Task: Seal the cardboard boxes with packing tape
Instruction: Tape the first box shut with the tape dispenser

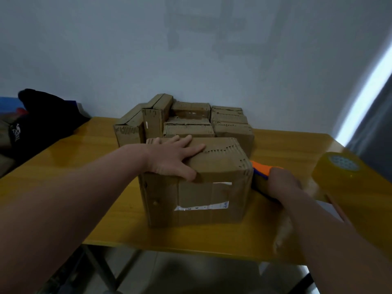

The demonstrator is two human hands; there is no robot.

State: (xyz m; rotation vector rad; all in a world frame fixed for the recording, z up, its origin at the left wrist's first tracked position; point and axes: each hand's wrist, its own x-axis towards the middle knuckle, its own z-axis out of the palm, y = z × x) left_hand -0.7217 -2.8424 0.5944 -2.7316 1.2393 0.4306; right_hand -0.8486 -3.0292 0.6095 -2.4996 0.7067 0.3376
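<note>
A worn cardboard box point(212, 200) stands near the front of the yellow wooden table point(84, 170), with torn white labels on its front face. My left hand point(174, 158) lies flat on its top with fingers spread and the thumb over the front edge. At the box's right side my right hand point(284, 185) grips an orange and blue tape dispenser point(262, 169), which touches the box's upper right edge. A roll of yellowish packing tape point(347, 179) sits close to the camera at the right.
Several more cardboard boxes point(186, 122) are stacked behind the front box against the pale wall. A black bag point(40, 115) lies at the far left beside the table. The table's front edge runs just below the box.
</note>
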